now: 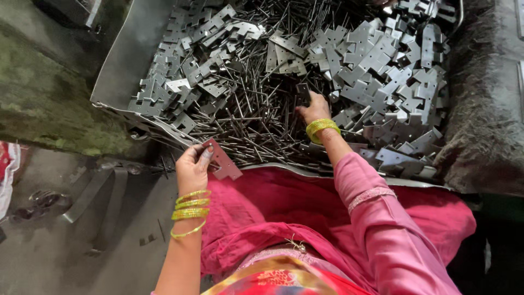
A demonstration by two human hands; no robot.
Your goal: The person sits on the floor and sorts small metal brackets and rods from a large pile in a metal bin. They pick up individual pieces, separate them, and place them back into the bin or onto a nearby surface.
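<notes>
- A person in a pink garment sits at the near edge of a metal tray [117, 65] heaped with flat grey hinge plates [376, 60] and thin metal pins [251, 117].
- The left hand [192, 166], yellow bangles at its wrist, hangs just outside the tray's near rim, fingers curled round one hinge plate [222, 159]; the plate juts up and to the right from the fingertips, its small holes facing the camera.
- The right hand [314, 109], also bangled, reaches into the middle of the tray, palm down on the pins, fingers bent into the pile; whether they have pinched a pin cannot be told.
- Plates lie thickest along the tray's right side and far left corner; the pins fill the middle, tangled in all directions.
- Pink cloth [284, 202] covers the lap just under the tray's near rim.
- A grimy concrete floor [49, 251] lies to the left, a moss-stained wall [43, 98] behind it.
</notes>
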